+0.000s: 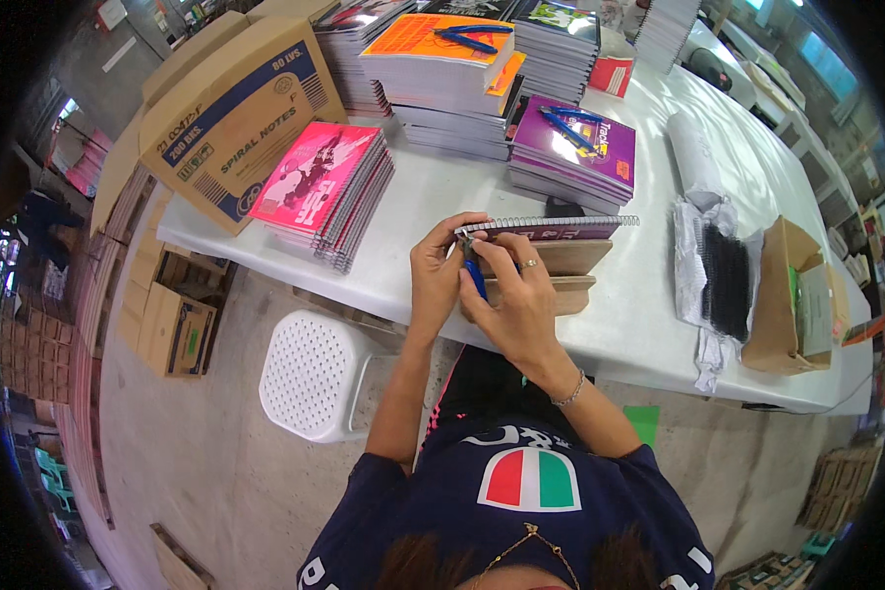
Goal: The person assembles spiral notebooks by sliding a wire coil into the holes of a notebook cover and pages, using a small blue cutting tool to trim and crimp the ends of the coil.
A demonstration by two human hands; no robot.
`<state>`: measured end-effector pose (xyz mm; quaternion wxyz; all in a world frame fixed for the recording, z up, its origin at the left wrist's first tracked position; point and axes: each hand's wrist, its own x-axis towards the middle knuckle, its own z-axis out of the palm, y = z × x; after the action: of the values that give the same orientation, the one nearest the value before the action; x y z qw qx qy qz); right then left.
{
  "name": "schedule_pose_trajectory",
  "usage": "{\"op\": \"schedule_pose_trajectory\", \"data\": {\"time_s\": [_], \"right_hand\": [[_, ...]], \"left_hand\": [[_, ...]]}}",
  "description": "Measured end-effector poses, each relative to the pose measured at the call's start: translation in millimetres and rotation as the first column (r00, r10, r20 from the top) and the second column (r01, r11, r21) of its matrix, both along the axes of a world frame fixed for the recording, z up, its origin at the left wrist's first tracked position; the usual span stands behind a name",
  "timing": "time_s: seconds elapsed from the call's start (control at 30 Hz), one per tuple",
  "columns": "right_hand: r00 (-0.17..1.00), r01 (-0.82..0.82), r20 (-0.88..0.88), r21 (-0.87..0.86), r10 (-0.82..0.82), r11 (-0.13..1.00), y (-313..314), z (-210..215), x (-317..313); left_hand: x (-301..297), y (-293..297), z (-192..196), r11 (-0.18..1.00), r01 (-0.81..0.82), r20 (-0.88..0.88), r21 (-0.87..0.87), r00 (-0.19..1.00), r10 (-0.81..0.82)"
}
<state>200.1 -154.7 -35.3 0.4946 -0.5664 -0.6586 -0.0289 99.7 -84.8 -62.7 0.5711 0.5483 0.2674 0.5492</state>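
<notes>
At the centre of the frame, the left hand [437, 275] pinches the wire end of a purple notebook [541, 230] resting on a wooden block [572, 264], while the right hand [513, 300] grips what appear to be blue-handled pliers [475, 278], best kept square to the wire.

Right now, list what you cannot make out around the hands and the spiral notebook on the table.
- Head view: the blue-handled tool is mostly hidden between the left hand and right hand; its tip cannot be seen.
- The left end of the spiral notebook is covered by fingers, so the wire end is hidden.
- The wooden block under the notebook is partly hidden by the right hand.
- The black binding coils are too small to count.
</notes>
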Motion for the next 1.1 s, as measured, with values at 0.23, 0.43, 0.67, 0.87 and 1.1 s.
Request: {"op": "schedule_pose_trajectory", "data": {"time_s": [0.23,0.43,0.67,0.87,1.1], "right_hand": [[-0.213,-0.842,-0.975,0.149,-0.067,0.519,3.4,18.3,28.8],[0.811,-0.393,-0.571,-0.374,0.126,0.840,-29.1,-7.4,63.2],[0.986,0.166,0.099,-0.432,-0.136,0.886,-85.5,-62.2,188.6],[0.953,0.272,0.241,-0.414,-0.184,0.869,-91.3,-69.1,199.9],[0.952,0.271,0.261,-0.486,-0.158,0.831,-78.7,-62.3,216.9]], "left_hand": [[0.2,-1.4,-1.9,0.995,-0.095,-0.134,-0.001,0.987,0.094],[0.5,0.3,13.4,0.971,-0.110,-0.273,0.214,0.947,0.167],[-23.3,10.5,49.4,0.927,-0.229,-0.396,0.298,0.854,0.338],[-132.8,90.7,81.6,0.781,-0.573,-0.127,0.249,0.780,0.613],[-228.3,168.7,29.3,0.719,-0.689,-0.122,0.095,0.708,0.695]]}}
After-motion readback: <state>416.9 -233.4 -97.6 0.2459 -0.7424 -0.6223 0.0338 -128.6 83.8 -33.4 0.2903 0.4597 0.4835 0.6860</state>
